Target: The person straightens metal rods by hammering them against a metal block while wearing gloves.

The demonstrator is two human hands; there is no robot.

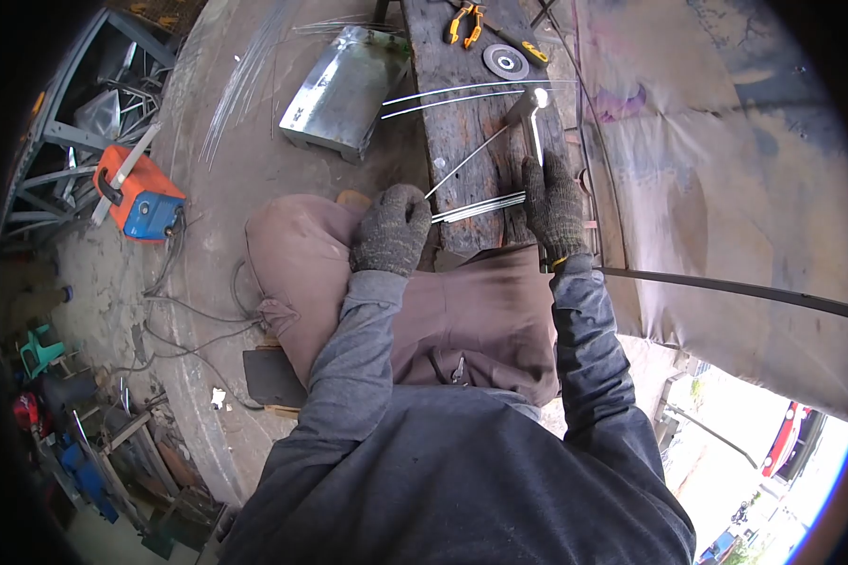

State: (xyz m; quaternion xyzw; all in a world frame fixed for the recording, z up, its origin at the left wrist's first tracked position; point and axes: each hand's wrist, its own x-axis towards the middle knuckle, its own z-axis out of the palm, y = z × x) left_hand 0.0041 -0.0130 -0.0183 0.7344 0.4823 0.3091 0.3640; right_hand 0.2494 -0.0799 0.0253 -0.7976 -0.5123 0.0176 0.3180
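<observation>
My left hand (391,229), in a dark knit glove, is closed around one end of a thin metal rod (468,162). The rod slants up and away over a worn wooden bench (454,132), its far end by the head of a hammer (535,127). My right hand (556,209), gloved alike, grips that hammer low on its handle, the head pointing away from me. Between my hands lies a small bundle of rods (481,207) across the near part of the bench. Farther up, two more rods (452,97) stick out past its left edge.
On the far bench sit a grinding disc (506,62), orange-handled pliers (464,25) and a yellow-and-black handled tool (526,46). A sheet-metal box (344,89) stands left of the bench, with loose rods (245,80) beyond. Cables trail from an orange-and-blue machine (141,195). A tarp (688,169) hangs right.
</observation>
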